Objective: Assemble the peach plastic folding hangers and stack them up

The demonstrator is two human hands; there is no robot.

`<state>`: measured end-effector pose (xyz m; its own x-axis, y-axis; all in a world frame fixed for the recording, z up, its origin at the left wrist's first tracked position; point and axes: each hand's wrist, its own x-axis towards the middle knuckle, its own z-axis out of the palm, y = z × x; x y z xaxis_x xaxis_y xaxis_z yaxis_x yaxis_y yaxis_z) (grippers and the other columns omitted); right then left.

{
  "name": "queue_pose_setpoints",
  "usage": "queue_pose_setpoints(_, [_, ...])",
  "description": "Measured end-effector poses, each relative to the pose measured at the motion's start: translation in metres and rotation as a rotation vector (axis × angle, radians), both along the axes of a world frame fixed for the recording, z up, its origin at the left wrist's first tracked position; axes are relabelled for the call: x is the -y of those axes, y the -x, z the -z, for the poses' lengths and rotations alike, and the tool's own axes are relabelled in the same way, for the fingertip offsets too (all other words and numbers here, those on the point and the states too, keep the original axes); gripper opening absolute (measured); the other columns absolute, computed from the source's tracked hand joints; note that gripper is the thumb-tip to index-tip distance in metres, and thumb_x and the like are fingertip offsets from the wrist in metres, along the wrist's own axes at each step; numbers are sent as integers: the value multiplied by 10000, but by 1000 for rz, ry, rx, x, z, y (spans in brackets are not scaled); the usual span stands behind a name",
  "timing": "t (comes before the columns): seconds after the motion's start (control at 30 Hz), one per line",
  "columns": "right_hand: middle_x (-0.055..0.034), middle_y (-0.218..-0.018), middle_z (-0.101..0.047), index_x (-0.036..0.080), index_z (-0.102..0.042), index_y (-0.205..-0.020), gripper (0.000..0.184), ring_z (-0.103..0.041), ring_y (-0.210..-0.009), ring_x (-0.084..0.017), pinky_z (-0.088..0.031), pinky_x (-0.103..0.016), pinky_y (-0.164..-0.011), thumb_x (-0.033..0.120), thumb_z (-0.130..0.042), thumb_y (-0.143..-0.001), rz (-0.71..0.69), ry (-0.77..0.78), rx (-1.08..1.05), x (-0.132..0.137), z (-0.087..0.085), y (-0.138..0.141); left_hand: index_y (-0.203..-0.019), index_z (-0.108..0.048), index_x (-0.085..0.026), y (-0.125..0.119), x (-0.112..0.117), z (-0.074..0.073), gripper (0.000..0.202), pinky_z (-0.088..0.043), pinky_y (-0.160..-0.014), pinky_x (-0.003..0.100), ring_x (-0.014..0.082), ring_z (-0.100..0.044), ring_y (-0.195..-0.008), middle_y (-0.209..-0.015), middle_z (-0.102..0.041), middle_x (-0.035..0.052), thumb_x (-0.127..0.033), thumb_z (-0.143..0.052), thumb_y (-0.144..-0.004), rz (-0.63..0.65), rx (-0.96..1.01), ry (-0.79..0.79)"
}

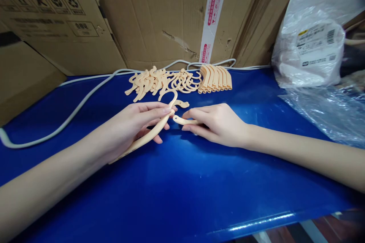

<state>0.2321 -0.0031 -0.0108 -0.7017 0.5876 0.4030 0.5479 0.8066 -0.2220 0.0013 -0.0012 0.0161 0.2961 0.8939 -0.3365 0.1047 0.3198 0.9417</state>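
Observation:
Between the thumb and fingers of my left hand (148, 119) is a cream plastic hanger piece (152, 133), a long curved arm with a hook (172, 97) standing up at its inner end. My right hand (219, 123) pinches a shorter curved hanger arm (182, 120), its rounded, holed tip pointing left. That tip is close to the hook end of the left piece; whether they touch I cannot tell. Just behind my fingers a loose curved piece (182, 103) lies on the blue table (159, 197).
Behind my hands lie a heap of short curved pieces (148, 81), a pile of hooks (184, 81) and a neat row of hanger arms (215, 79). A white cable (85, 100) runs along the back and left. Cardboard boxes (165, 15) wall the rear; a plastic-wrapped bundle (310, 53) stands right.

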Motion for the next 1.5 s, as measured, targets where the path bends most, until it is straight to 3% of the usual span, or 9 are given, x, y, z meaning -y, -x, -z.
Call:
queue_pose_setpoints(0.17, [-40,-899,-729,153,-647,-963,233,-652,-707,-149,-365,-253,-590,344,-529,-1024,3,-26,-18,0,1,0,-837,-777,-207,1,1,0,319,-563,-435,148,102,-628,-510,-665,-702,5,-454,-894,-671,85,10,32])
queue_pose_setpoints(0.4, [-37,-925,-721,165,-661,-999,275,-669,-745,-153,-382,-261,-610,374,-489,-1042,-1,-105,11,0,2,0,-912,-753,-236,3,3,0,172,-605,-472,187,122,-665,-561,-689,-727,3,-350,-810,-797,123,15,73])
queue_pose_setpoints(0.63, [-33,-883,-715,154,-685,-1017,322,-639,-706,-134,-358,-256,-571,373,-453,-1055,-6,-109,40,4,0,-1,-802,-684,-204,-3,4,-6,272,-624,-488,217,118,-664,-541,-716,-725,-17,-332,-890,-679,104,-6,10])
queue_pose_setpoints(1.03, [-5,-727,-653,137,-759,-1064,370,-577,-589,-103,-272,-279,-509,349,-455,-1059,-30,-235,68,5,1,-1,-771,-661,-185,-4,5,-4,137,-617,-482,214,118,-668,-556,-740,-719,-10,-240,-785,-776,63,-41,-12])
queue_pose_setpoints(1.33, [-2,-722,-650,160,-758,-1066,428,-563,-579,-100,-237,-291,-494,392,-398,-1073,-4,-218,113,6,1,-1,-772,-707,-197,-4,3,-1,198,-622,-515,208,160,-711,-691,-772,-716,7,-294,-862,-695,94,-54,-11])
queue_pose_setpoints(1.5, [2,-686,-619,170,-752,-1028,431,-536,-572,-103,-232,-295,-506,386,-382,-1076,-2,-165,109,5,1,-1,-785,-717,-206,-2,0,4,228,-615,-529,201,144,-703,-666,-769,-724,-2,-314,-884,-673,114,-61,13])
